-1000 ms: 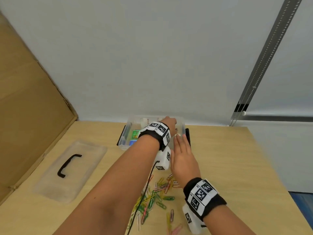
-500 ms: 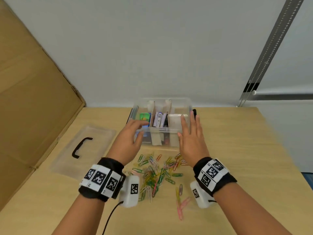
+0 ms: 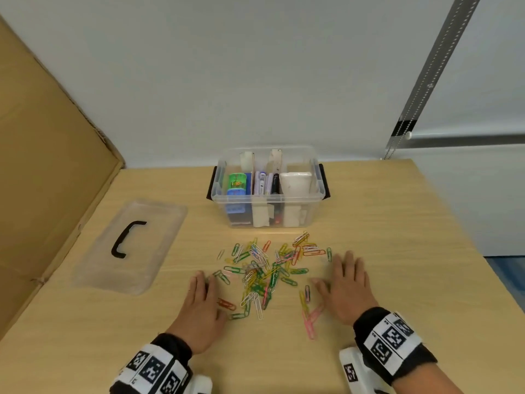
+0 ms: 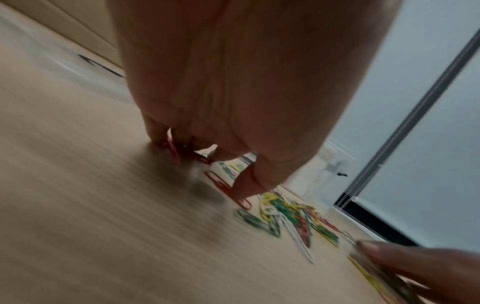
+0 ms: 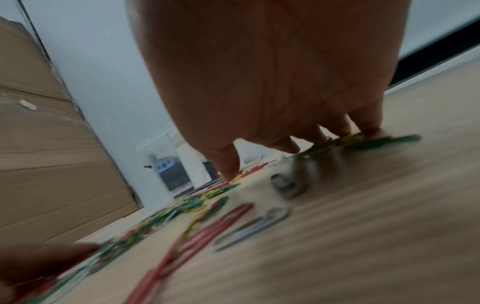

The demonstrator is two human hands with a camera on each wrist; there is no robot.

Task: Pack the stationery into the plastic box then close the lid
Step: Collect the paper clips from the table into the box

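both our hands lie flat, fingers spread, on the table (image 3: 397, 223): left hand (image 3: 200, 309) and right hand (image 3: 345, 288) flank the scattered clips (image 3: 267, 273). behind them stands the box (image 3: 268, 189), lid (image 3: 129, 245) off to its left.

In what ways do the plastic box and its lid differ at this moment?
The plastic box stands upright near the wall, while the lid lies flat on the table, apart from it, on the left. The box holds stationery between dividers; the lid holds nothing. The box has black latches on its two ends, the lid a black handle in its middle. Both are of clear plastic, and neither hand touches them.
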